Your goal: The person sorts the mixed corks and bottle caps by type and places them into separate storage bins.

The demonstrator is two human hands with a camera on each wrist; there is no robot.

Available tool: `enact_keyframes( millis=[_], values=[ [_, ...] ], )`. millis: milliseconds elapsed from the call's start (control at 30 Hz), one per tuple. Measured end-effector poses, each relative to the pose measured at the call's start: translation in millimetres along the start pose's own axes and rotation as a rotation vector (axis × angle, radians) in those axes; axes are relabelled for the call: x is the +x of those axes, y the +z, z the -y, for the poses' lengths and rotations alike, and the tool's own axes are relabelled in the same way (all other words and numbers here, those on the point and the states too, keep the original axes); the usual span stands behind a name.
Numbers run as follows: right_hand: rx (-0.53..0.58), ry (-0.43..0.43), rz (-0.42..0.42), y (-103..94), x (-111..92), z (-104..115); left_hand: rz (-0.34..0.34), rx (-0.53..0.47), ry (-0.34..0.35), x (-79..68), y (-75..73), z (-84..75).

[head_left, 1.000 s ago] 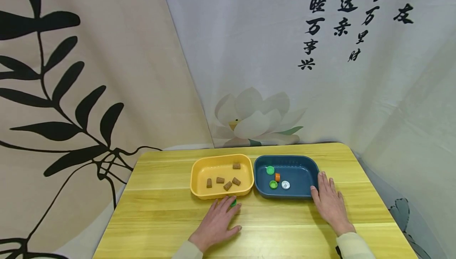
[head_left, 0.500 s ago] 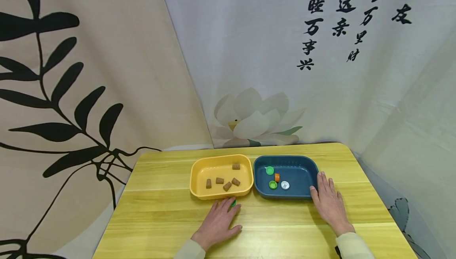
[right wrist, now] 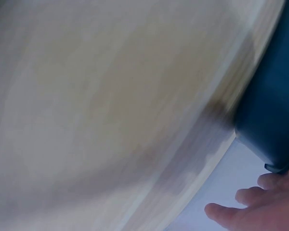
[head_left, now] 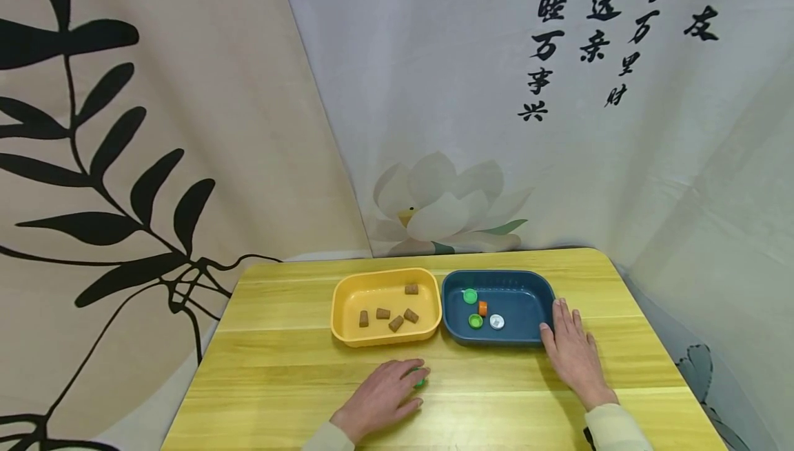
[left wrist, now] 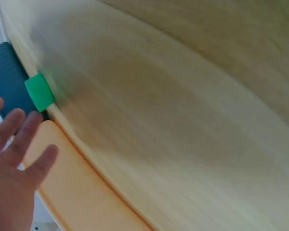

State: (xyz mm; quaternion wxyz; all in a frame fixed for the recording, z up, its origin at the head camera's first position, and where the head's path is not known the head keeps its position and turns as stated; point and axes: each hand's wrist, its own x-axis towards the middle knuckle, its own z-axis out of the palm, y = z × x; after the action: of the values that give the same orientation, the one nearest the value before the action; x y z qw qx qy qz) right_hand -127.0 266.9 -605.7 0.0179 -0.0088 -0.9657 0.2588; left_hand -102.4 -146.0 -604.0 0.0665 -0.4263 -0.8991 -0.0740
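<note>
My left hand (head_left: 383,396) is over the table in front of the yellow tray, fingers partly bent and spread. Beside its fingertips is a green bottle cap (head_left: 420,382), partly covered in the head view. In the left wrist view the green cap (left wrist: 39,92) stands just past the fingertips of the left hand (left wrist: 12,168), with no finger closed round it. My right hand (head_left: 575,358) rests with extended fingers against the right end of the blue tray (head_left: 548,330). The right wrist view has the right hand (right wrist: 265,209) beside the tray's blue wall (right wrist: 269,110).
The yellow tray (head_left: 353,339) holds several brown cork-like pieces (head_left: 395,323) and abuts the blue tray. Inside the blue tray lie two green caps (head_left: 470,296), an orange cap (head_left: 482,309) and a white one (head_left: 497,322). Behind the wooden table (head_left: 267,368) hangs a printed curtain (head_left: 298,127).
The left hand's fingers and the green cap have shifted towards the person and slightly right, away from the yellow tray's front edge. My right hand has stayed at the blue tray.
</note>
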Motion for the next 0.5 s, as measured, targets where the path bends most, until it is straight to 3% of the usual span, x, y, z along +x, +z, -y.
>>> enact_keyframes(
  millis=[100, 200, 367, 500],
  values=[
    [-0.001, 0.001, 0.0, -0.5, 0.2, 0.4, -0.023, -0.004, 0.019, 0.9, 0.6, 1.1],
    [-0.006, 0.0, -0.003, -0.3, 0.4, 0.2, -0.011, -0.03, -0.024, 1.9, 1.4, 1.3],
    [-0.012, 0.0, -0.008, -0.2, 0.6, 0.5, 0.114, -0.062, -0.151, 5.3, 2.8, 0.7],
    [-0.014, 0.0, -0.01, -0.9, 0.4, 1.7, 0.195, -0.066, -0.2, 8.2, 1.7, 0.4]
  ],
)
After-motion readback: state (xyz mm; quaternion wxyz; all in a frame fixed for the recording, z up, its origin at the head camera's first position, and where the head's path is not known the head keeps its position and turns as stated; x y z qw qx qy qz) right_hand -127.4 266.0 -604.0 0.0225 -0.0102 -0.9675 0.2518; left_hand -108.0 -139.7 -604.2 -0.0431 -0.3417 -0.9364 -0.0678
